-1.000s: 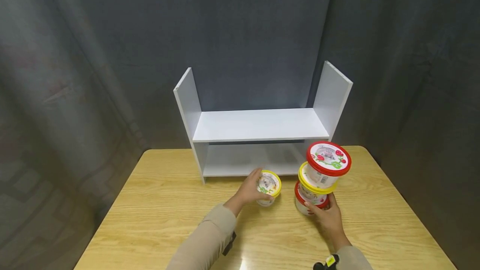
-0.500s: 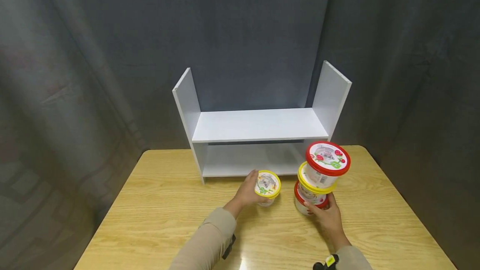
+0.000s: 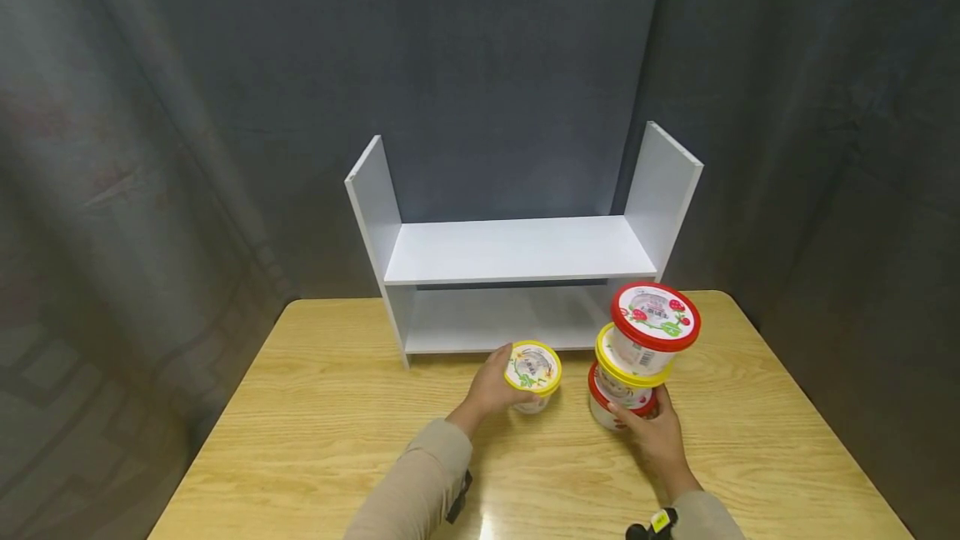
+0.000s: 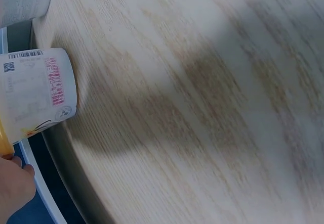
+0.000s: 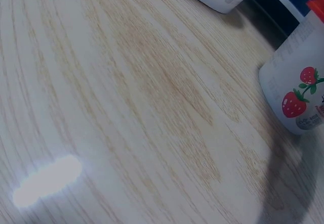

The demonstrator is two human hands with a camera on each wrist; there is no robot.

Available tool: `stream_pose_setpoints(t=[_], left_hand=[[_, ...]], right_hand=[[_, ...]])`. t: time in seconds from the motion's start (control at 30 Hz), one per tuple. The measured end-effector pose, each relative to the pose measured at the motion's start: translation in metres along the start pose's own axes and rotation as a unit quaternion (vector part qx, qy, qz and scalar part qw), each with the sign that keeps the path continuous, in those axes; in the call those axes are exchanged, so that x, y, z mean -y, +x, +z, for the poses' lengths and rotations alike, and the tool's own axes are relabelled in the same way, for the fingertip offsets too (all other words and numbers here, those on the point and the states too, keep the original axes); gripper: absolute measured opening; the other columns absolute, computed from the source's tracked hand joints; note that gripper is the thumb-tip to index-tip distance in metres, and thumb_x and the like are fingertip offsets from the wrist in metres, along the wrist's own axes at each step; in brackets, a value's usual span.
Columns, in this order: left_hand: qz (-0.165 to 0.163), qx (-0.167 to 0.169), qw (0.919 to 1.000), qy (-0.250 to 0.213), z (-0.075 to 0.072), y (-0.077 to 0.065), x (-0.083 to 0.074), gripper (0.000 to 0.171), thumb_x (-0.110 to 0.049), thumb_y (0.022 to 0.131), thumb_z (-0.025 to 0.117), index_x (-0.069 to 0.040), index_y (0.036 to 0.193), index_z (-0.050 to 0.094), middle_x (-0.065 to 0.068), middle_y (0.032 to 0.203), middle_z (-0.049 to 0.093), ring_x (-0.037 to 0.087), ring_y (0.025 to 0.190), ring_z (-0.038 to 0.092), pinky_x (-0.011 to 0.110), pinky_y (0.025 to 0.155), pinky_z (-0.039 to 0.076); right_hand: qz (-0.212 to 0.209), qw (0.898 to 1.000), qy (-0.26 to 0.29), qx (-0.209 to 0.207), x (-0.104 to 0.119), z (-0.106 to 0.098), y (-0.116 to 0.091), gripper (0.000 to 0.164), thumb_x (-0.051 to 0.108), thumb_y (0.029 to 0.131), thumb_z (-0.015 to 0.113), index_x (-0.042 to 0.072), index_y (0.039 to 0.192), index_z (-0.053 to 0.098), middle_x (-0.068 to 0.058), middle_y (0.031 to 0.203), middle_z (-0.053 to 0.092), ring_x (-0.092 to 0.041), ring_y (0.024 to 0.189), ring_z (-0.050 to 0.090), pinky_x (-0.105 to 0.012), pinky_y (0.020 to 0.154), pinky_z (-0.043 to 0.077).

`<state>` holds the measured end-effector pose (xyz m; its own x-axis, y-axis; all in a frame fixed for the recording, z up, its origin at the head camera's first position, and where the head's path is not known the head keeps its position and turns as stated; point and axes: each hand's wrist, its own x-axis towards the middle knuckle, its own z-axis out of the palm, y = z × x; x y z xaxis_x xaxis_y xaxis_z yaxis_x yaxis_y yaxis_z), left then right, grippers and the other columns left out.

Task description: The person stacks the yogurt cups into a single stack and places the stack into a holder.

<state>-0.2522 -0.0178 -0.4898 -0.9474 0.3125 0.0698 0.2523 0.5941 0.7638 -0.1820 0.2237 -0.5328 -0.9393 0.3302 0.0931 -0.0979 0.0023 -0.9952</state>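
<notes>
In the head view my left hand (image 3: 491,386) holds a small white tub with a yellow lid (image 3: 533,367), fingers and thumb round the lid's left side. The left wrist view shows that tub (image 4: 40,87) on the table, with fingertips (image 4: 25,168) at its lid's edge. My right hand (image 3: 656,436) grips the red-lidded bottom tub (image 3: 603,413) of a stack, thumb in front and fingers at the right. On it sit a yellow-lidded tub (image 3: 622,382) and a top red-lidded strawberry tub (image 3: 656,319). The right wrist view shows the bottom tub (image 5: 288,92), no hand.
A white two-level shelf (image 3: 517,250) stands at the back of the wooden table (image 3: 315,423), just behind the tubs. Its side panels rise above the upper board. Dark grey curtains (image 3: 510,73) hang behind and to both sides.
My left hand has shifted slightly left, leaving more of the yellow lid uncovered, and the tub has turned a little. The right hand and its stack stay put.
</notes>
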Motion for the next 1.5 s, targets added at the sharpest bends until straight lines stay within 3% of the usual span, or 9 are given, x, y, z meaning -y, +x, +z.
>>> stream_pose_setpoints(t=[0.27, 0.5, 0.9, 1.1, 1.23, 1.5], left_hand=[[-0.013, -0.015, 0.9993, -0.032, 0.0, -0.003, 0.0, 0.098, -0.032, 0.054, 0.08, -0.002, 0.133, 0.029, 0.011, 0.134, 0.032, 0.032, 0.118, 0.033, 0.048, 0.094, 0.029], [0.006, -0.016, 0.999, -0.04, -0.003, -0.005, -0.005, 0.098, -0.038, 0.056, 0.078, -0.001, 0.133, 0.03, 0.011, 0.134, 0.033, 0.03, 0.119, 0.032, 0.046, 0.095, 0.028], [0.011, -0.018, 0.9962, -0.084, -0.017, -0.007, -0.028, 0.098, -0.039, 0.055, 0.079, -0.008, 0.134, 0.031, 0.009, 0.135, 0.031, 0.029, 0.121, 0.029, 0.049, 0.096, 0.025], [0.02, -0.023, 0.9942, -0.103, -0.025, -0.009, -0.037, 0.096, -0.038, 0.055, 0.079, -0.008, 0.133, 0.032, 0.01, 0.135, 0.031, 0.029, 0.122, 0.028, 0.049, 0.096, 0.025], [0.031, -0.028, 0.9933, -0.107, -0.029, -0.009, -0.043, 0.095, -0.039, 0.055, 0.078, -0.01, 0.133, 0.033, 0.009, 0.135, 0.031, 0.028, 0.122, 0.027, 0.05, 0.096, 0.024], [0.049, -0.033, 0.9926, -0.106, -0.041, -0.011, -0.058, 0.092, -0.041, 0.056, 0.078, -0.017, 0.134, 0.033, 0.005, 0.136, 0.03, 0.028, 0.122, 0.027, 0.055, 0.094, 0.023]], right_hand=[[0.01, 1.0, -0.017, 0.0, 0.005, 0.001, -0.003, 0.068, 0.01, 0.07, 0.072, 0.014, 0.125, 0.033, -0.003, 0.109, 0.045, -0.007, 0.094, 0.048, -0.018, 0.069, 0.047], [0.016, 1.0, -0.014, 0.004, 0.003, 0.001, -0.001, 0.067, 0.011, 0.07, 0.071, 0.014, 0.124, 0.032, -0.004, 0.109, 0.043, -0.007, 0.088, 0.051, -0.025, 0.063, 0.051], [0.016, 1.0, -0.014, 0.002, 0.003, 0.002, -0.001, 0.067, 0.012, 0.071, 0.071, 0.015, 0.124, 0.032, -0.004, 0.111, 0.041, -0.008, 0.093, 0.048, -0.023, 0.065, 0.05], [0.024, 0.999, -0.024, -0.002, 0.006, 0.002, -0.002, 0.068, 0.013, 0.07, 0.071, 0.015, 0.125, 0.032, -0.002, 0.113, 0.041, -0.008, 0.098, 0.045, -0.017, 0.071, 0.046], [0.02, 0.999, -0.037, -0.004, 0.007, 0.001, -0.003, 0.066, 0.014, 0.071, 0.071, 0.016, 0.124, 0.033, 0.001, 0.111, 0.042, -0.006, 0.097, 0.044, -0.013, 0.073, 0.043], [0.027, 0.999, -0.027, -0.003, 0.006, 0.001, -0.002, 0.067, 0.013, 0.07, 0.071, 0.016, 0.125, 0.032, -0.001, 0.111, 0.042, -0.008, 0.097, 0.045, -0.016, 0.071, 0.046]])
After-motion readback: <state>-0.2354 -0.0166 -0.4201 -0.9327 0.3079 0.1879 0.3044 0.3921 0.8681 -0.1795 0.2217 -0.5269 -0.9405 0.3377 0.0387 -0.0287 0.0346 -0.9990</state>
